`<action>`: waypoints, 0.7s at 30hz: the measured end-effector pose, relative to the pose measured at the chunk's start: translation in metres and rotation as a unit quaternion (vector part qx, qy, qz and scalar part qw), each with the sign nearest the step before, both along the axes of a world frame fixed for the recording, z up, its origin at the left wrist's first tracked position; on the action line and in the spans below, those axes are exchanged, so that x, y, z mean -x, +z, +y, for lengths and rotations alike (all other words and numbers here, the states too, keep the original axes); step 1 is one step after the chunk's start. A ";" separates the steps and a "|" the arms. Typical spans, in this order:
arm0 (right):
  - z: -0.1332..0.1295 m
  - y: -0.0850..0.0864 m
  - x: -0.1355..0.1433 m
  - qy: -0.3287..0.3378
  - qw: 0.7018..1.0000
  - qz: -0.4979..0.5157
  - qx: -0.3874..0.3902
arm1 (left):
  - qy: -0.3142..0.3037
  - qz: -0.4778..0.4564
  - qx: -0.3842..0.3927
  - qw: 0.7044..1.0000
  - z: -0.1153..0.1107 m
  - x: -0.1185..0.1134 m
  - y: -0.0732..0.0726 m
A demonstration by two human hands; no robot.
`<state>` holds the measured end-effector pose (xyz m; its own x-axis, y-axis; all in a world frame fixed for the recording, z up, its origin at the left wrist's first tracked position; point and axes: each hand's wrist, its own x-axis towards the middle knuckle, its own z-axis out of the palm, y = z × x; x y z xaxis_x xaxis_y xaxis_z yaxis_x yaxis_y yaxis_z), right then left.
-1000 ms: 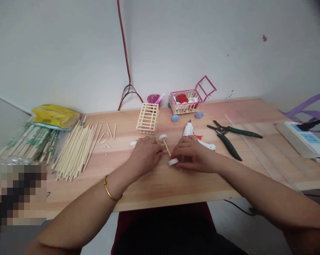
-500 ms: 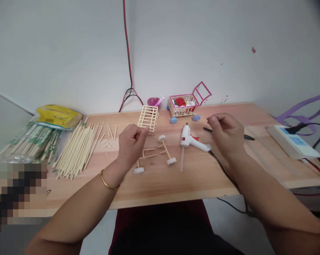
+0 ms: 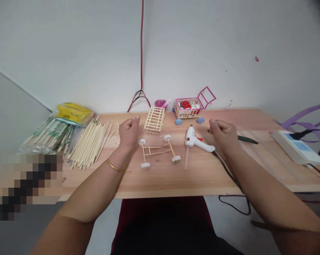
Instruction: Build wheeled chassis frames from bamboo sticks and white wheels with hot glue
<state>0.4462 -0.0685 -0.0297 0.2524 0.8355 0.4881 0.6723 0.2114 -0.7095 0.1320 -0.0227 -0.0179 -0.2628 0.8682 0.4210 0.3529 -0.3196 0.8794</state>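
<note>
My left hand (image 3: pixel 129 134) is a closed fist with the thumb on top, above the table between the loose sticks and a small wooden frame. No object shows in it. My right hand (image 3: pixel 223 134), also a fist showing nothing in it, is over a dark pen (image 3: pixel 247 139), right of a white glue gun (image 3: pixel 195 140) with a clear glue stick. Between my hands lie two stick axles with white wheels, the left wheel axle (image 3: pixel 144 154) and the right wheel axle (image 3: pixel 171 148). Behind them is a slatted stick basket (image 3: pixel 154 120).
A small finished cart (image 3: pixel 189 108) with blue wheels holds coloured caps at the back, beside a purple bowl (image 3: pixel 160 103). Bare sticks (image 3: pixel 89 147), packaged sticks (image 3: pixel 50 134) and a yellow packet (image 3: pixel 74 113) lie left. A power strip (image 3: pixel 298 147) with cables sits right.
My view has shifted, so the tabletop things appear further right. My right hand has curled from a loose pinch into a fist. My left fist has turned more upright, uncovering the left axle's far wheel.
</note>
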 end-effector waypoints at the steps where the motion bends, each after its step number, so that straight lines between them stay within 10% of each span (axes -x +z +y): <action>1: 0.000 0.000 0.001 -0.002 1.000 -0.004 0.004 | 0.000 -0.003 0.004 1.000 0.000 0.000 0.000; 21: -0.004 -0.001 0.005 0.034 0.999 -0.031 0.004 | -0.042 0.007 0.022 0.999 0.002 0.005 0.001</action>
<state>0.4414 -0.0722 -0.0308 0.1641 0.8534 0.4947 0.6991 0.2531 -0.6687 0.1269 -0.0209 -0.0169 -0.1820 0.9048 0.3850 0.3390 -0.3099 0.8883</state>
